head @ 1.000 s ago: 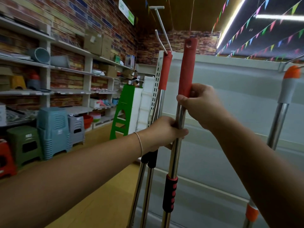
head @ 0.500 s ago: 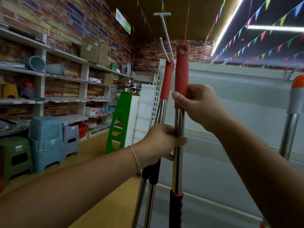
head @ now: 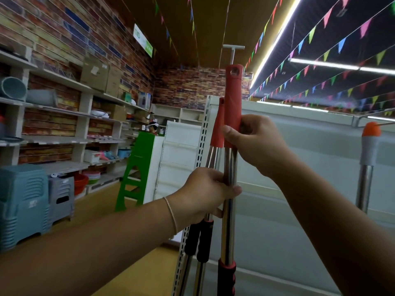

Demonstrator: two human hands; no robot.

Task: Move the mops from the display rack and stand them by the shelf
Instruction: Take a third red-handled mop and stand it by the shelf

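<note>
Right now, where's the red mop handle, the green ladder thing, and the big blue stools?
red mop handle point(head: 233, 103), head view, middle of the red grip.
green step ladder point(head: 136, 167), head view, its side frame.
blue stools point(head: 23, 201), head view, front of the stack.

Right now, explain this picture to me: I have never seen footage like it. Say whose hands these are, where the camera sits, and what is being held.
There is no machine here. The camera is worn on a person's head and looks forward at their own two bare arms, so this is their view inside a shop.

The right hand grips the red top grip of the front mop handle, a shiny metal pole standing nearly upright. The left hand is closed lower down around the metal poles, gathering this one against the two mop handles behind it. Another pole with an orange cap stands apart on the right, untouched.

Behind them is the white shelf unit. Plastic stools stand on the floor at left.
</note>
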